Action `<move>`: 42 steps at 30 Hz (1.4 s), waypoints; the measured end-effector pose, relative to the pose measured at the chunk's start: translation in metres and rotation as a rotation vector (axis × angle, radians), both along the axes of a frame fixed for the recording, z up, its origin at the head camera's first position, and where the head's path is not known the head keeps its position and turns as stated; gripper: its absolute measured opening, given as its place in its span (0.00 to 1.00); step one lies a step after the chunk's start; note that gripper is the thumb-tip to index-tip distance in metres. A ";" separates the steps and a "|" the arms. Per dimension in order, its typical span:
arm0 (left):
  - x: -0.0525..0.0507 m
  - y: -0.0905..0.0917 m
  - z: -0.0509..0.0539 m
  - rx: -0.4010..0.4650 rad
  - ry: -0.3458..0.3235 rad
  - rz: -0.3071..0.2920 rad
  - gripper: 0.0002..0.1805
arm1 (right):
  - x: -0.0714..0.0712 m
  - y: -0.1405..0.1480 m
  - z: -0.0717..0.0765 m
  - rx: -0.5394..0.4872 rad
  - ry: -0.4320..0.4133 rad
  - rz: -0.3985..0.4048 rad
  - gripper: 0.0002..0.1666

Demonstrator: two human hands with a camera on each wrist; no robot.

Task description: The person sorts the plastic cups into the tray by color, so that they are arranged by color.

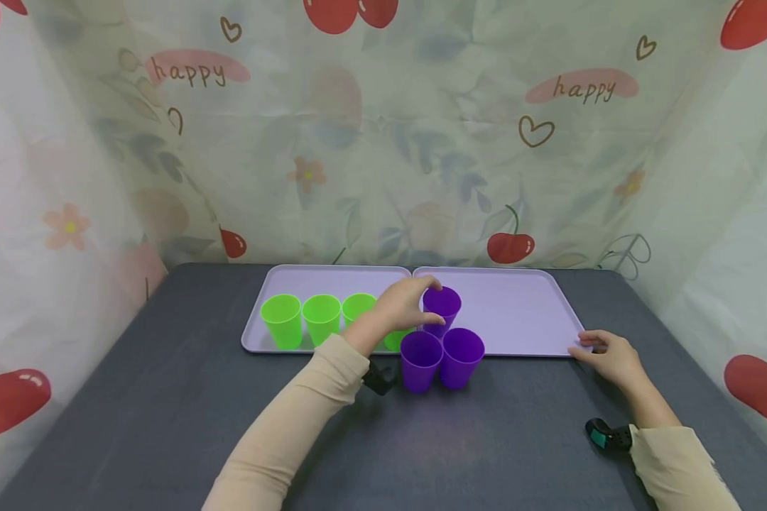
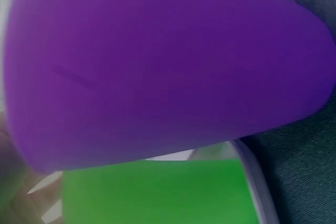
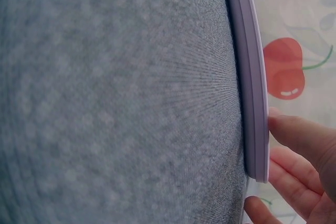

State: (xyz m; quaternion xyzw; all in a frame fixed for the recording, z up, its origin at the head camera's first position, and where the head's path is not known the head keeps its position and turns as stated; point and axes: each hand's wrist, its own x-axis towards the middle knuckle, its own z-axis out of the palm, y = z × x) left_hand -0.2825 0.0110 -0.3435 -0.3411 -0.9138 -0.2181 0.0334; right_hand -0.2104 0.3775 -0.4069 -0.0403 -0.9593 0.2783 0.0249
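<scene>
My left hand (image 1: 401, 305) reaches across to the rearmost purple cup (image 1: 444, 304), thumb in front and fingers behind, and grips it near its rim. That cup stands at the left end of the right-hand lilac tray (image 1: 505, 312). Two more purple cups, one on the left (image 1: 421, 363) and one on the right (image 1: 463, 360), stand upright on the table just before it. A purple cup (image 2: 168, 66) fills most of the left wrist view, with a green cup (image 2: 157, 192) below it. My right hand (image 1: 613, 360) holds the right tray's front right corner between thumb and fingers.
A second lilac tray (image 1: 258, 333) adjoins on the left, bearing several green cups, among them one at its left end (image 1: 283, 323); my left arm partly hides others. Dark grey cloth (image 1: 486, 454) covers the table. A printed curtain (image 1: 383, 142) hangs behind and at both sides.
</scene>
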 end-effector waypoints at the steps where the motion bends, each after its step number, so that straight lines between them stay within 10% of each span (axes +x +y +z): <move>1: 0.000 0.000 -0.002 -0.008 0.004 0.005 0.29 | 0.000 0.000 0.000 -0.001 -0.002 -0.001 0.30; 16: -0.001 0.001 -0.006 -0.026 -0.074 0.056 0.33 | 0.001 0.000 -0.001 -0.010 -0.008 0.006 0.30; 27: 0.007 -0.014 0.012 0.101 -0.094 0.023 0.32 | 0.002 0.000 -0.001 -0.024 -0.007 0.003 0.31; 42: 0.041 -0.051 0.022 0.245 -0.054 -0.085 0.25 | 0.001 0.000 0.000 -0.025 -0.011 0.006 0.31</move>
